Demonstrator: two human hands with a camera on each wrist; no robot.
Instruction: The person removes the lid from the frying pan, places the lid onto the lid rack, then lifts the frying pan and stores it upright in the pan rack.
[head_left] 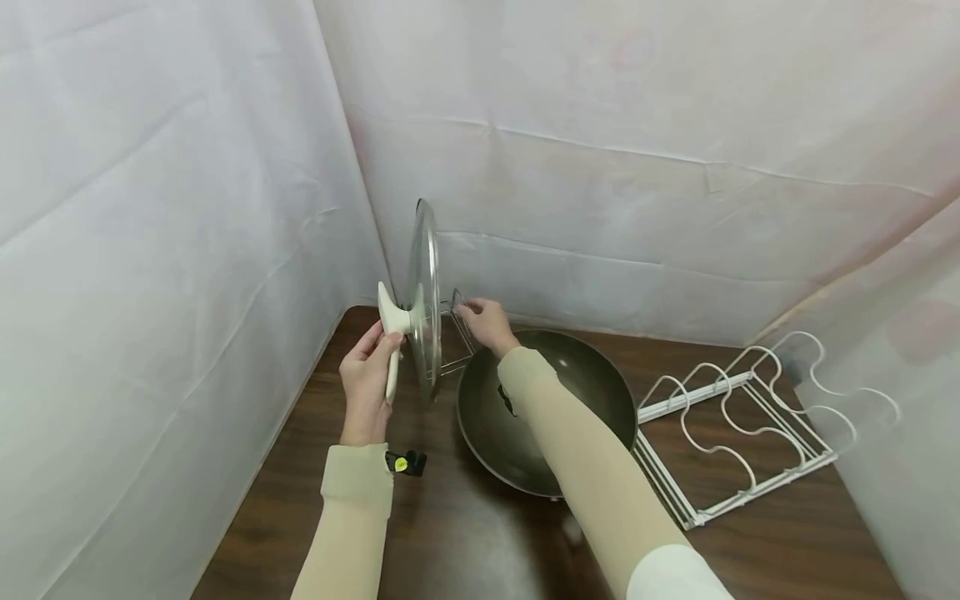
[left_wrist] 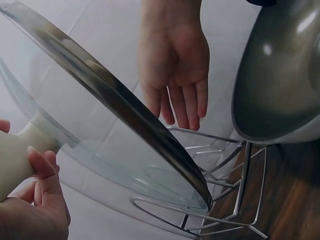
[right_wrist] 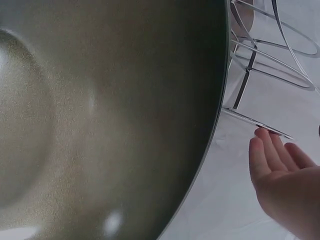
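A glass pot lid (head_left: 421, 258) with a metal rim stands on edge, its cream handle (head_left: 393, 321) facing left. My left hand (head_left: 365, 379) grips that handle between thumb and fingers. The lid's lower edge is at a silver wire rack (left_wrist: 242, 180), seen between its wires in the left wrist view. My right hand (head_left: 489, 325) is at the rack's far side with fingers extended. Its fingertips (right_wrist: 261, 134) meet or nearly meet the end of a wire in the right wrist view; contact is uncertain. A dark wok (head_left: 592, 392) lies beneath my right forearm, right beside the rack.
A white wire rack (head_left: 693, 397) with wavy loops lies right of the wok on the brown wooden table (head_left: 465, 542). Pale sheets (head_left: 600, 167) hang like walls behind the table and along its left and right sides.
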